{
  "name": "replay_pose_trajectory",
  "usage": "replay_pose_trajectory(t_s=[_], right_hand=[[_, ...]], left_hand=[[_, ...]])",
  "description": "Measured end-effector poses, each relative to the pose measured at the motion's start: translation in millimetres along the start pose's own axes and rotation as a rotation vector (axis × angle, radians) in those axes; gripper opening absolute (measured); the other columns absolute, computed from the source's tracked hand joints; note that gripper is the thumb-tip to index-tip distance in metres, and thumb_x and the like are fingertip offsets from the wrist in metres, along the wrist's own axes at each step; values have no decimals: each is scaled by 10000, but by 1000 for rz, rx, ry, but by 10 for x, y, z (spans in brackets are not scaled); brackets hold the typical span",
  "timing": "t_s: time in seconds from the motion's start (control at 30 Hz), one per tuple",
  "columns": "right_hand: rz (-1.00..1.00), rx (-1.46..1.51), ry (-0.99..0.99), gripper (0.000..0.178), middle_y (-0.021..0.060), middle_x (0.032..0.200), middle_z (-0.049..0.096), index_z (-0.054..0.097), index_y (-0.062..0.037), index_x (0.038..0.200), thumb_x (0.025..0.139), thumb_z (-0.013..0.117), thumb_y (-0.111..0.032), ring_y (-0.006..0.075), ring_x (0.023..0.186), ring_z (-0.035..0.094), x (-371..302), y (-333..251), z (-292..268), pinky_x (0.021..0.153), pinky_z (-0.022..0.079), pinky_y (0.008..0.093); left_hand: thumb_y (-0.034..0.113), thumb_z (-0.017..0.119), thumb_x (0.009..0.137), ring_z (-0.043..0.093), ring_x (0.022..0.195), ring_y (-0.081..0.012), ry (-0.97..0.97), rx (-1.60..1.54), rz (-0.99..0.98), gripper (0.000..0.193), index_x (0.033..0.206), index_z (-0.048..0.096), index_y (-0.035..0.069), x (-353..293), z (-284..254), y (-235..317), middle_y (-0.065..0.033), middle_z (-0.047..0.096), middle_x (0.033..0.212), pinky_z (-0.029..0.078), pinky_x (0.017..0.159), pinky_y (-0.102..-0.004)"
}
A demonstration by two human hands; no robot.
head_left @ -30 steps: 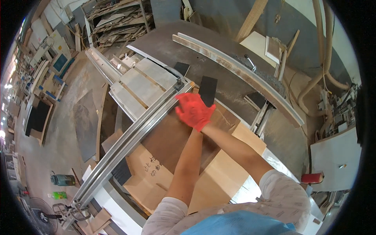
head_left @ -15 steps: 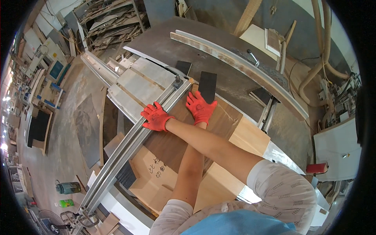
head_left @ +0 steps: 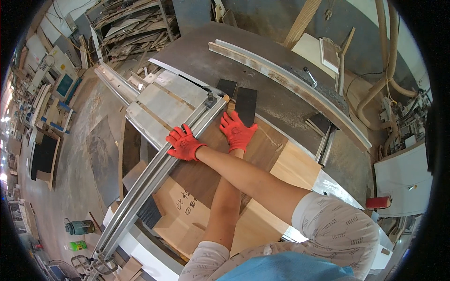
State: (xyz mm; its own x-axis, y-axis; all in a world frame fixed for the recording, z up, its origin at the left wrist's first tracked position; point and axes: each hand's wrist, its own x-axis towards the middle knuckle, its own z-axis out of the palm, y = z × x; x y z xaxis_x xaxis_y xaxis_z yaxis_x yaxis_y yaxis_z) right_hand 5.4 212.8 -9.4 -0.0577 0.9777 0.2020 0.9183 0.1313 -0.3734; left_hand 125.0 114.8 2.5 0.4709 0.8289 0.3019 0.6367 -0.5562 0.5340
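Observation:
My arms are crossed, both hands in red gloves. My left hand [head_left: 237, 132] lies flat with spread fingers on a dark brown wood-grain board [head_left: 201, 180], its fingertips by a black rectangular piece [head_left: 245, 104]. My right hand [head_left: 184, 143], fingers apart, rests over the long aluminium fence rail [head_left: 161, 164] along the board's left side. A clamp-like stop [head_left: 210, 99] sits near the rail's far end. Beyond it a smaller black offcut [head_left: 227, 87] lies on the dark machine table [head_left: 197, 44]. Pale wood boards [head_left: 300, 166] lie under the brown one; one bears handwriting.
A long metal guide fence [head_left: 286, 82] crosses the machine table at right. A grey sliding table [head_left: 164, 100] lies beyond the rail. A bottle [head_left: 79, 227] and a green container [head_left: 78, 245] stand at lower left. Racks of scrap boards [head_left: 133, 35] stand behind; a red box-like object [head_left: 378, 203] is at right.
Both hands, the rail and the black rectangular piece have shifted slightly left and nearer relative to the machine table. My hands keep the same poses. The view has also shifted a little.

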Motion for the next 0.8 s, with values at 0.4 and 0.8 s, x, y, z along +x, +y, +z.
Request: replay_pose_trajectory(t_s=[0.4, 0.8], right_hand=[[-13, 4, 48, 660, 109, 1531, 512, 560, -117, 1471, 989, 577, -567, 360, 1546, 314, 29, 29, 45, 1287, 74, 648], [-30, 4, 52, 665, 112, 1532, 506, 557, -114, 1473, 980, 598, -559, 357, 1539, 317, 107, 83, 11, 1283, 88, 643]], left_hand=[[592, 912, 633, 381, 1445, -460, -6, -4, -7, 990, 1348, 484, 57, 65, 54, -48, -296, 461, 1518, 320, 1143, -612], [589, 908, 632, 399, 1431, -454, 31, -6, -8, 977, 1340, 495, 57, 166, 115, -96, -291, 471, 1511, 324, 1138, -605]])
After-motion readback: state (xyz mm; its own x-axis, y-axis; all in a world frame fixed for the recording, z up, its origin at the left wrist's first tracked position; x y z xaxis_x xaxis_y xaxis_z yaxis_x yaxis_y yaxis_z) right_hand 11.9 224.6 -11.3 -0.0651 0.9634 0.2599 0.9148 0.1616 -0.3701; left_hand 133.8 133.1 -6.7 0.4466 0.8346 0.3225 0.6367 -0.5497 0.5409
